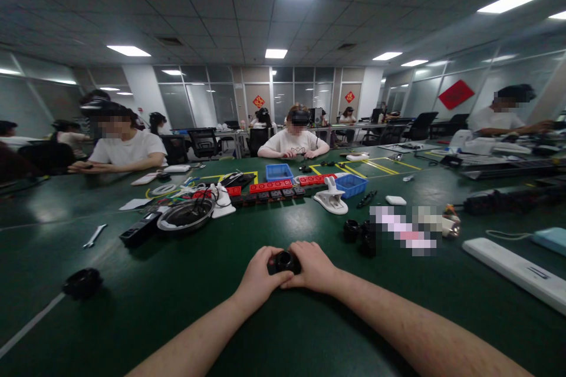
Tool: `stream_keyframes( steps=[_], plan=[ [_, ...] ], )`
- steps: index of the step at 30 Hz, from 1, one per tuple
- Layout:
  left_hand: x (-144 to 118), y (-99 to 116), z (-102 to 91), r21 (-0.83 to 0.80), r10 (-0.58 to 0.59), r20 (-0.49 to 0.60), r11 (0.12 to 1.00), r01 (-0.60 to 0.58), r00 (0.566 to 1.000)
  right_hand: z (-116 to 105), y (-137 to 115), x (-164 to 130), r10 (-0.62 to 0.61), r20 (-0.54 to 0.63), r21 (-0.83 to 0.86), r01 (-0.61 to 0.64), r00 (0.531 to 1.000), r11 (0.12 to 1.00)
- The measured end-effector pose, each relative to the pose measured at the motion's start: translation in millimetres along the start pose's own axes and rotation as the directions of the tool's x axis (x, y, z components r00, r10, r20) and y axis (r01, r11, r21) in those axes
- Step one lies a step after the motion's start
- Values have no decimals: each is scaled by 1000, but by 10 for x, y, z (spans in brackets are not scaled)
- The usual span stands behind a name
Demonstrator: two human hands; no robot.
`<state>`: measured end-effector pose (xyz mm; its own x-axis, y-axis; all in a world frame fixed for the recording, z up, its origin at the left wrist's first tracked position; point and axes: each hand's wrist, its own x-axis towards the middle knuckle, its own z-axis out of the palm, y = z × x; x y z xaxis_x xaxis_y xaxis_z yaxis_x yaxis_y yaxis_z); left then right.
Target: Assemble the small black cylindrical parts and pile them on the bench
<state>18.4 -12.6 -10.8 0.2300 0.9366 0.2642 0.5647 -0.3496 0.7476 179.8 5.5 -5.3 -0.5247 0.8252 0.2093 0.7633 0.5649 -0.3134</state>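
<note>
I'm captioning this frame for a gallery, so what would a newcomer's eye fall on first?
First, the left hand and right hand meeting at bottom centre, both closed around a small black lens on the green table. Next, the red-and-black power strips and blue bins mid-table, with seated people behind.

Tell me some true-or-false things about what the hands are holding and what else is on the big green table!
1. Both hands grip one small black round part. True: left hand and right hand close on it.
2. The table is red. False: it is dark green.
3. A wrench lies far to the left. True.
4. The blue bins are right beside the hands. False: they sit farther back.
5. The white clip is in the right hand. False: it rests on the table.
</note>
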Motion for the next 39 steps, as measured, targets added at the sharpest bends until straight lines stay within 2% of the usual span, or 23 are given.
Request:
stream_keyframes(
  steps=[3,5,9,12,16,20,27,29,31,33,36,39],
  plan=[
    [14,6,-45,-18,40,51,999,-39,998,-79,42,-10,-127,51,157,118,991,980],
    [19,8,-73,-41,59,83,998,-56,995,-124,89,-5,-193,112,301,152,975,941],
    [18,6,-100,-75,70,120,995,-62,990,-154,203,28,-223,252,511,67,942,857],
    [12,8,-97,-70,71,124,996,-63,990,-116,267,53,-198,272,556,14,942,831],
    [1,22,-91,-52,73,108,996,-68,991,-42,294,67,-158,259,561,-15,953,828],
    [-12,13,-60,-39,54,84,998,-51,995,-13,255,61,-96,209,485,-18,973,874],
    [-20,-32,52,-60,-48,-22,997,46,999,82,44,28,81,58,155,-89,995,984],
    [-16,-20,57,-37,-71,-37,997,70,997,116,-9,20,92,-6,46,-92,996,995],
    [-8,-7,46,-21,-68,-38,998,67,997,121,-35,14,83,-45,-24,-84,996,996],
    [2,0,22,-11,-42,-23,999,41,999,89,-27,9,47,-29,-9,-48,998,999],
    [18,-3,-22,-20,17,45,1000,-16,999,-6,47,11,-71,70,136,61,995,989],
    [33,-14,-55,-50,59,107,997,-54,992,-86,161,32,-195,160,285,143,968,948]
  ],
)
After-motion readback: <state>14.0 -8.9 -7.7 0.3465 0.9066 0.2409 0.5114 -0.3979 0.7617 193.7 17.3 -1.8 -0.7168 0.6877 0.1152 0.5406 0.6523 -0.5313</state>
